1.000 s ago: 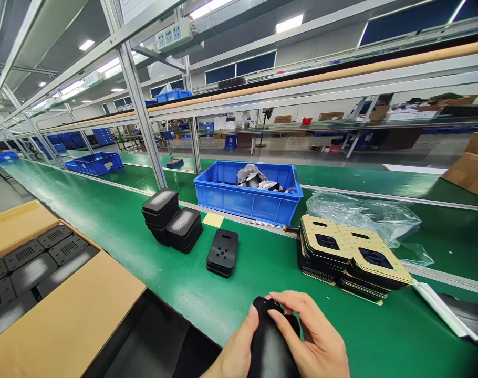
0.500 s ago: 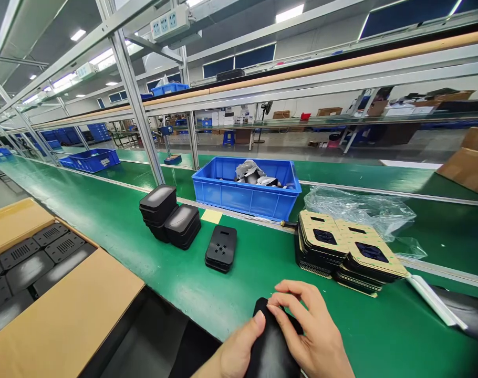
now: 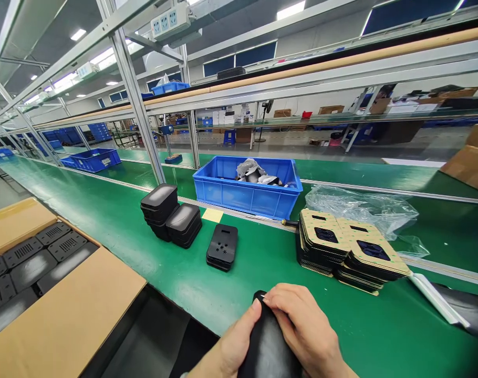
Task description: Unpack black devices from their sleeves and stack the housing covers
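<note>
A black plastic cover [image 3: 268,346] with a smooth, rounded face is held at the bottom of the view, close to me. My left hand [image 3: 234,342] grips its left side, thumb lying along the upper edge. On the far end, the fingers of my right hand [image 3: 308,328] are bunched together and pinch the edge, with a small pale sliver showing at the fingertips. The underside of the cover is hidden. Ahead on the green bench lies a small pile of black panels [image 3: 222,248] with star-shaped holes. Stacked black covers [image 3: 183,224] stand left of it.
Stacks of adhesive-backed black plates [image 3: 335,239] stand at right, beside a screwdriver [image 3: 289,223] and clear plastic film [image 3: 361,207]. A blue bin [image 3: 242,197] holds wrapped parts. An open carton [image 3: 85,310] of black covers is at left. A white strip [image 3: 439,299] lies far right.
My right hand's fingers have drawn together at the cover's far edge, where they were more spread before. The cover's end has shifted slightly away from me. The bench items stay put.
</note>
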